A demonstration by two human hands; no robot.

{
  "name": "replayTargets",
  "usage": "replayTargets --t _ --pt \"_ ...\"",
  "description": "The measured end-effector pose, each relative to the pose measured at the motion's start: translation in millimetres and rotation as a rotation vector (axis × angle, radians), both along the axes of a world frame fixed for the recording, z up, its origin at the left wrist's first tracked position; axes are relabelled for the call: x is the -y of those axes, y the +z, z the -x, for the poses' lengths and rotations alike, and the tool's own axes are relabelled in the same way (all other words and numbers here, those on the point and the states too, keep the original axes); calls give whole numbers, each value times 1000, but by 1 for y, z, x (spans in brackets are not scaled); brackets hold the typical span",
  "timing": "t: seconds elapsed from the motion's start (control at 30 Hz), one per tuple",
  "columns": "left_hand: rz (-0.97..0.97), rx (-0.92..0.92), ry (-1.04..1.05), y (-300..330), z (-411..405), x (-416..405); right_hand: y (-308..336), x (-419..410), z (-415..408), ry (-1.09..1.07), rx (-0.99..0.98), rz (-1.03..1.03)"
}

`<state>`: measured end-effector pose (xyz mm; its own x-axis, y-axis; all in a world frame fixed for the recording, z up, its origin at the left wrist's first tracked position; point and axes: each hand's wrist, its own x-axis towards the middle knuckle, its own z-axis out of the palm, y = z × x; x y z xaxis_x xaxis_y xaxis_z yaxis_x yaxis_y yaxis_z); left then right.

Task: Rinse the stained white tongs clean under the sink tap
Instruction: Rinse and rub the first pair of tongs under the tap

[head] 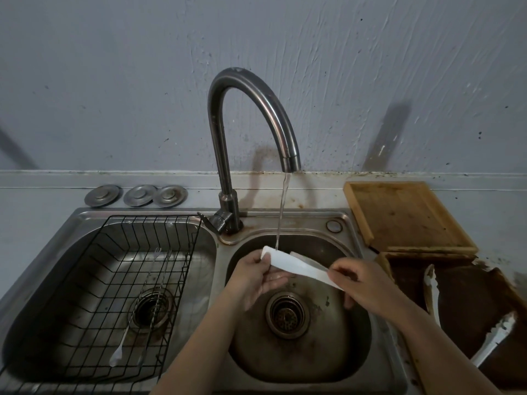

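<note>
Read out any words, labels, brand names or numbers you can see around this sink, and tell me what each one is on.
None can be read: no print shows on the tap, white tongs, sink, wooden board or wall.

My feed is dim and grey, with soft light from above and in front. The tap [251, 115] throws a faint shadow on the far wall [370, 67], and a darker slanted shadow lies to its right. Weak glints show on the sink [291, 223] steel. Wide-angle bending curves the counter [42, 192] edges; the corners smear and darken.
</note>
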<state>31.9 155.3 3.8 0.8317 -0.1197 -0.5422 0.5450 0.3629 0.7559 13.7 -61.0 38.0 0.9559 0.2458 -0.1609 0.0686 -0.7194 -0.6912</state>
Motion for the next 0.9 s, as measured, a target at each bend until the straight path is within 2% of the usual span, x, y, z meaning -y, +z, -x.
replayTargets --t 0.1,0.2,0.33,0.37,0.43,0.5,0.6,0.77,0.9 --pt "-3 122 41 2 -6 0 1 2 -1 -174 88 -234" --pt "-35 231 54 7 -7 2 4 0 -4 -250 64 -253" --pt "-142 359 18 5 -4 4 7 -1 -9 -290 -304 -104" --pt "-179 388 10 3 -4 3 5 -1 -9 -290 -339 -70" --pt "-223 414 -3 -1 -4 1 0 1 -11 -295 -260 -15" --pt "-240 387 -32 -2 -4 0 -5 6 -14 -331 -82 17" --pt "-174 321 -85 1 -3 -2 -6 10 -16 -323 114 10" --pt "-25 192 103 10 -11 3 -13 3 -16 -276 253 -22" --pt "-166 181 182 17 -15 5 -13 -6 -12 -239 323 25"
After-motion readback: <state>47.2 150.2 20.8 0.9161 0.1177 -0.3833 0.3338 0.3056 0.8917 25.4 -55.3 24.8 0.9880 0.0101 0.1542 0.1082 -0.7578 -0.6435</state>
